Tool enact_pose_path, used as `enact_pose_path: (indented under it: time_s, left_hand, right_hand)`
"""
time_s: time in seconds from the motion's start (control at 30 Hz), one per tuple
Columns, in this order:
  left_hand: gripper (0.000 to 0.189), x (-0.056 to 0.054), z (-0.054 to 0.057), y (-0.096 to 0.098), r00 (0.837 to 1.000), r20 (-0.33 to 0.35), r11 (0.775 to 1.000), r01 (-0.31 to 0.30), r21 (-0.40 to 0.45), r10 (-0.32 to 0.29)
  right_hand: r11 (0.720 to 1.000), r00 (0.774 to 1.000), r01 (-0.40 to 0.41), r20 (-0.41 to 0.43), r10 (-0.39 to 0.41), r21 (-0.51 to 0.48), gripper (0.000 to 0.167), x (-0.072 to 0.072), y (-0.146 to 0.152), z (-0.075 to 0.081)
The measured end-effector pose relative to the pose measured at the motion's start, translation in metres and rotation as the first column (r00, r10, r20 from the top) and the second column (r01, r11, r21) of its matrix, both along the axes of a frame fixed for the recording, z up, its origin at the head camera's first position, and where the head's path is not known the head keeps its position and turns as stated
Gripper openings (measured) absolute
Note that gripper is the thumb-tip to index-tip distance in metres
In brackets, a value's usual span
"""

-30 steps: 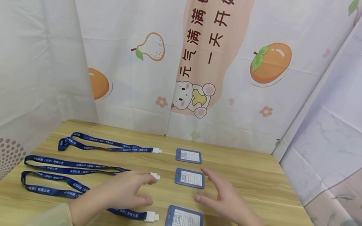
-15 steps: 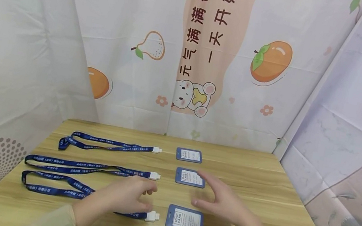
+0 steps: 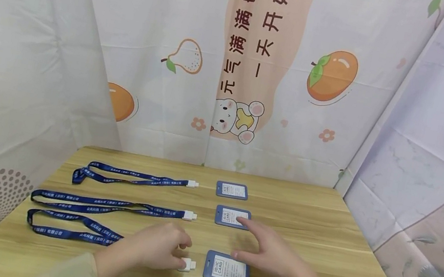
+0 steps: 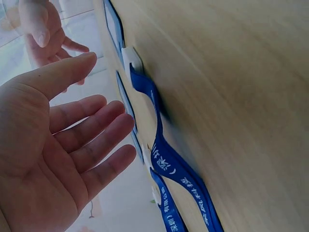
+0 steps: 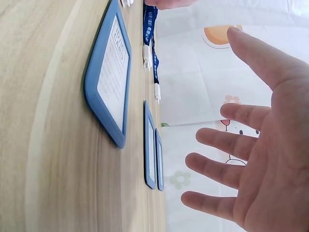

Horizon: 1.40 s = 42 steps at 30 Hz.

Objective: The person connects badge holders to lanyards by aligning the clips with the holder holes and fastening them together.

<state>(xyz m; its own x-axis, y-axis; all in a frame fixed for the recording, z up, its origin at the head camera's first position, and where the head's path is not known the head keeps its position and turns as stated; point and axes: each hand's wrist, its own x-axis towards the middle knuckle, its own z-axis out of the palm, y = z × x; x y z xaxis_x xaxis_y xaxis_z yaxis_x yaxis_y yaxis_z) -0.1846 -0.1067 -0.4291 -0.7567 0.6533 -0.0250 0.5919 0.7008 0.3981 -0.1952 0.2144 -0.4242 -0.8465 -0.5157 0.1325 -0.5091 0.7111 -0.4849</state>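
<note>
My left hand [image 3: 155, 248] hovers over the near blue lanyard [image 3: 62, 233], its thumb tip overlapping the white plastic clip [image 3: 190, 265] in the head view. In the left wrist view its fingers are relaxed and the palm holds nothing, with the lanyard strap [image 4: 161, 152] beside them. The right hand [image 3: 273, 252] is held above the badge holders, fingers spread and empty in the right wrist view. Below its thumb lies the near blue-framed badge holder [image 3: 220, 268]; its forefinger overlaps the middle badge holder [image 3: 229, 216].
Two more blue lanyards, a middle one [image 3: 60, 196] and a far one [image 3: 122, 172], lie flat on the left. A far badge holder [image 3: 232, 190] lies in line with the other two. Printed curtains [image 3: 165, 108] enclose the wooden table [image 3: 305, 198] at the back and sides.
My left hand has come down and slightly right toward the near lanyard's clip. The right hand has shifted a little left and down, toward the near badge holder. The lanyards and holders stay put.
</note>
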Motion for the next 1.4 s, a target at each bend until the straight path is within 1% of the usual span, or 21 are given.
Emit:
enact_pose_path:
  time_s: [0.1,0.23,0.3,0.57,0.8,0.9,1.13,1.23,1.4]
  left_hand:
    - [0.034,0.001,-0.002,0.002,1.000,0.006,1.000,0.006,-0.015,-0.006]
    - [0.017,0.002,-0.005,0.007,1.000,0.003,0.999,0.029,-0.032,-0.029]
    - [0.013,0.002,-0.006,0.009,0.999,0.001,0.998,0.036,-0.049,-0.036]
    - [0.014,0.002,-0.007,0.013,0.999,0.029,0.995,0.030,-0.098,-0.027]
    - [0.014,0.002,-0.008,0.015,0.999,0.006,0.993,0.041,-0.115,-0.040]
    - [0.014,0.002,-0.008,0.016,0.999,0.006,0.991,0.041,-0.124,-0.041]
    - [0.009,0.001,-0.010,0.014,0.999,0.011,0.992,0.044,-0.117,-0.043]
    - [0.009,0.000,-0.011,0.012,0.999,0.005,0.992,0.050,-0.113,-0.050]
    - [0.011,-0.003,-0.013,0.008,0.999,0.008,0.992,0.039,-0.117,-0.038]
  right_hand:
    - [1.000,1.000,-0.006,0.013,0.007,-0.001,0.081,0.001,0.000,-0.001]
    - [1.000,1.000,-0.009,0.019,0.009,0.009,0.084,0.003,-0.002,-0.001]
    - [1.000,1.000,-0.008,0.025,0.008,0.015,0.084,0.004,-0.003,-0.001]
    - [0.998,0.998,-0.018,0.056,0.015,0.061,0.086,0.006,-0.008,-0.001]
    - [0.996,0.996,-0.057,0.076,0.052,0.069,0.089,0.006,-0.013,-0.004]
    - [0.995,0.995,-0.072,0.074,0.067,0.069,0.090,0.006,-0.016,-0.005]
    - [0.993,0.994,-0.092,0.065,0.087,0.068,0.089,0.006,-0.020,-0.007]
    - [0.994,0.993,-0.091,0.084,0.085,0.066,0.088,0.006,-0.022,-0.006]
    - [0.994,0.990,-0.090,0.119,0.081,0.069,0.085,0.006,-0.026,-0.005]
